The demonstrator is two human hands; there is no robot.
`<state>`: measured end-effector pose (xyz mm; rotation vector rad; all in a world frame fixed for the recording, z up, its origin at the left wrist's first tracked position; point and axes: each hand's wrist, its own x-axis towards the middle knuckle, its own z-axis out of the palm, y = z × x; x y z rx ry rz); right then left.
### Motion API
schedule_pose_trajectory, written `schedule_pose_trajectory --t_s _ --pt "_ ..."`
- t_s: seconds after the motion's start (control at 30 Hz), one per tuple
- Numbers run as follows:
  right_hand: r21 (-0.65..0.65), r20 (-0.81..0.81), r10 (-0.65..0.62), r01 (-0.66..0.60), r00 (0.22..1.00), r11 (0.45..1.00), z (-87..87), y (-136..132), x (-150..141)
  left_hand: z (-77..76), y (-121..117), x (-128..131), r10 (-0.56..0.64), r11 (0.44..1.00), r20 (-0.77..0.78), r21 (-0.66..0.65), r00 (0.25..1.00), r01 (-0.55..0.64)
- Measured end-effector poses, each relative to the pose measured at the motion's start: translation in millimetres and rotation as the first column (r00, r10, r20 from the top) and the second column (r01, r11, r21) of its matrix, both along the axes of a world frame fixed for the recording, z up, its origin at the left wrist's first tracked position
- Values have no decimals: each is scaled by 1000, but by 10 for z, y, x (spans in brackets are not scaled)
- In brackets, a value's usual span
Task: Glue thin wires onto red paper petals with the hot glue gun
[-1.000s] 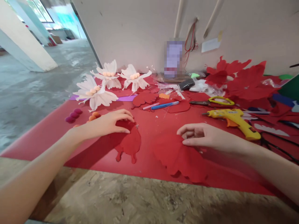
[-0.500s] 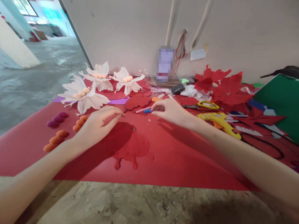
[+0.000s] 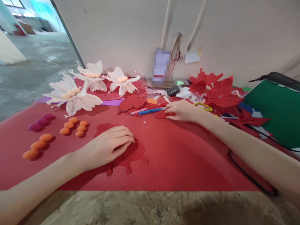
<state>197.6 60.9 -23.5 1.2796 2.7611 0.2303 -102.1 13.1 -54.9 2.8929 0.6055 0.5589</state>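
Observation:
My left hand (image 3: 114, 142) rests over a red layered petal piece (image 3: 137, 153) lying on the table. Its thumb and fingertips come together near the middle of the piece, and whatever they hold is hidden beneath them. Farther back, my right hand (image 3: 179, 111) lies low over red scraps with loosely bent fingers. A blue pen (image 3: 151, 111) lies flat, its right end at those fingertips; I see no grip on it. Beside the pen is a thin pink strip (image 3: 138, 111). Yellow scissor handles (image 3: 203, 107) show just behind my right wrist.
Orange (image 3: 38, 145) and purple (image 3: 41, 122) ball rows sit at left. White flowers (image 3: 75, 93) stand behind them. Red flowers (image 3: 219, 89) and plastic scraps (image 3: 184, 92) crowd the back right, near a green board (image 3: 275, 109). A black cord (image 3: 250, 178) runs under my right forearm.
My left hand has come down onto the red petal piece, covering its small star-shaped centre. My right hand has slid right, off the blue pen, which now shows nearly whole. The view has shifted slightly.

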Motion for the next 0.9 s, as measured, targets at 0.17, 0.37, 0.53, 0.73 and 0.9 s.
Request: schedule_pose_trajectory --t_s 0.17,0.37,0.53,0.73,0.9 --pt "14 75 31 -32 997 999 -19 6 -132 0 6 -1 -6 1000 11 -24 1000 7" --pt "29 115 41 -45 993 999 18 -26 -206 40 -22 9 16 996 -55 -84 998 -20" --pt "27 78 22 -24 997 999 16 31 -194 50 -28 19 17 996 -49 -86 999 -21" --pt "20 -60 -14 15 998 1000 -84 118 -114 27 -30 4 10 996 -40 -90 999 -13" --pt "64 -293 -79 102 953 993 10 158 -63 1 -14 11 1 997 5 -73 1000 -1"
